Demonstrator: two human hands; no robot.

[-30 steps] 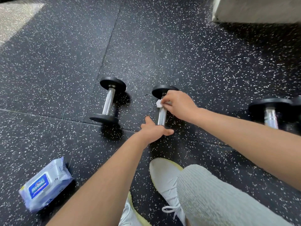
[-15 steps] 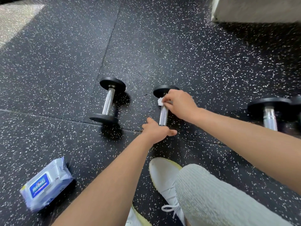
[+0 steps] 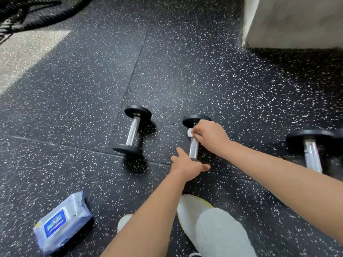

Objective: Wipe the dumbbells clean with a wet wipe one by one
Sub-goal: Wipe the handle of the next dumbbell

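Three black dumbbells with chrome handles lie on the speckled rubber floor. The middle dumbbell (image 3: 194,145) is between my hands. My right hand (image 3: 209,137) pinches a small white wet wipe (image 3: 190,132) against the far end of its handle, just below the far plate. My left hand (image 3: 186,165) rests over the near plate, fingers extended, hiding that plate. The left dumbbell (image 3: 132,131) lies untouched beside it. A third dumbbell (image 3: 311,151) lies at the right, partly behind my right forearm.
A blue pack of wet wipes (image 3: 61,222) lies on the floor at lower left. My white shoe (image 3: 191,206) and grey-clad knee (image 3: 220,232) fill the lower middle. A pale block (image 3: 293,21) stands at upper right. Dark gear (image 3: 24,13) lies at upper left.
My right hand with the wipe has stayed at the far end of the handle, shifting slightly. The camera has tilted up a little, showing more floor ahead. My left hand keeps its place.
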